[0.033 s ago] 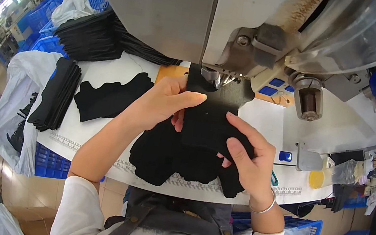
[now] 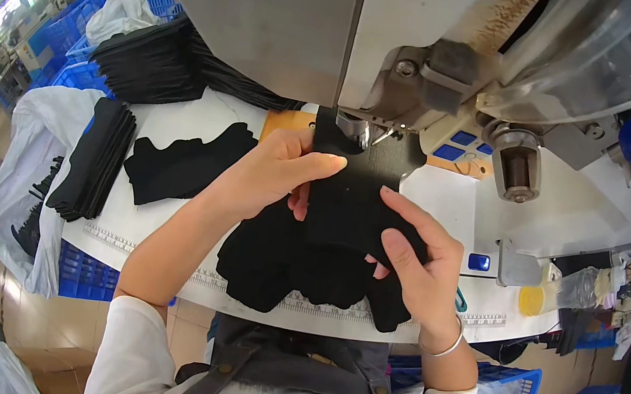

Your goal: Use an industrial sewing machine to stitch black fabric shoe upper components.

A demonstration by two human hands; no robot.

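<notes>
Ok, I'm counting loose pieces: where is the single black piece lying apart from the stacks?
In the head view, the black piece lies on the white table, left of the left hand and just right of a black stack.

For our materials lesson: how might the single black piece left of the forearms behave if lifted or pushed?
The fabric piece probably droops and feels light, since it looks thin. Lying flat, it likely slides rather than rolls.

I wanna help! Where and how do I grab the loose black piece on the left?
Probably pinch the piece by its near edge, from the front of the table: it lies flat, with that side open, and the stack at its left.
</notes>
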